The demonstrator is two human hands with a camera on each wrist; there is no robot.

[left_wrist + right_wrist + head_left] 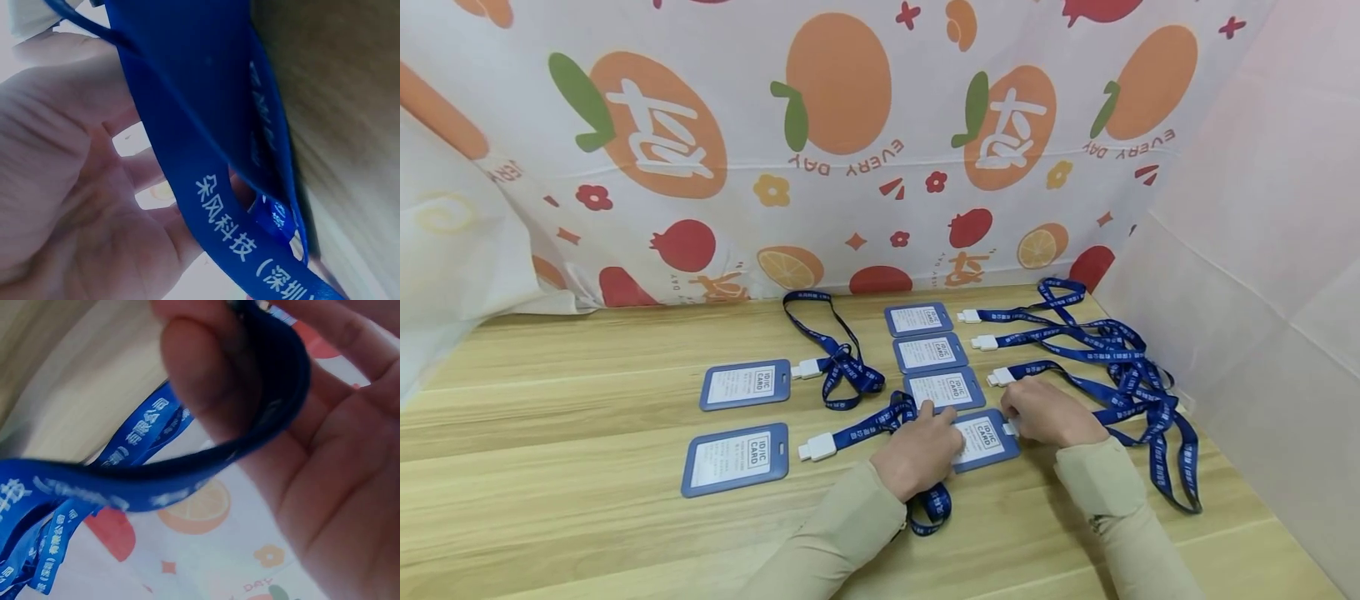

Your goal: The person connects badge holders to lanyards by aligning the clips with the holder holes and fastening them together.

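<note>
My left hand [921,450] grips the left part of a blue badge holder [985,442] with a white ID/IC card face. Its fingertips lie over the holder's upper left edge. A blue lanyard [187,150] with white lettering runs below this palm and shows under the wrist. At the holder's slotted right end, my right hand [1048,412] pinches the white clip [1011,428] of another lanyard, whose blue strap [187,465] curves past the thumb in the right wrist view. Fingers hide most of the clip, so I cannot tell whether it is hooked into the slot.
Several badge holders [917,318] form a column behind my hands, their lanyards [1120,350] tangled at the right. Two more holders, the front one [736,458] and the rear one [747,385], lie left beside clipped lanyards [842,367]. A fruit-print cloth [842,208] hangs behind the wooden table [587,533].
</note>
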